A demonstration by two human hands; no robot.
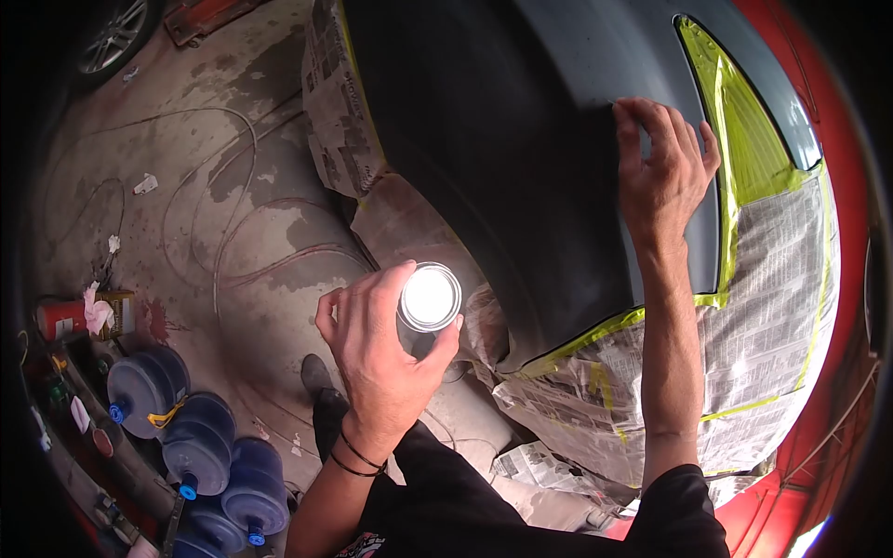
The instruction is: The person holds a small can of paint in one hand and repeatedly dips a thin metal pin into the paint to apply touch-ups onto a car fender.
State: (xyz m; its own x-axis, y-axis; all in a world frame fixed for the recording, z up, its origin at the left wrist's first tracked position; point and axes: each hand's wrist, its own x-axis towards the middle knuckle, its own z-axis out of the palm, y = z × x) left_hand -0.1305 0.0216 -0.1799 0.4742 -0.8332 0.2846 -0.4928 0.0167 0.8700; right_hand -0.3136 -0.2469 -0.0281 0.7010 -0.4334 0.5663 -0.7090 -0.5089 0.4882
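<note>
My left hand [379, 349] grips a small round cup [430, 298] by its rim, thumb and fingers on opposite sides. The cup has a clear edge and a bright white inside; whether that is its contents or glare I cannot tell. Over the dark grey car panel [549, 186], my right hand [665, 177] has its thumb and forefinger pinched together. A tiny pale bit shows at those fingertips, too small to name. Whether they touch the panel is unclear. Yellow-green masking tape [744, 121] covers the lamp opening beside this hand.
Newspaper masking [744, 363] wraps the car's lower right side. Hoses [251, 167] loop across the stained concrete floor. Several blue water jugs [197, 442] stand at lower left, near a red box [60, 319]. A wheel [112, 37] is at upper left.
</note>
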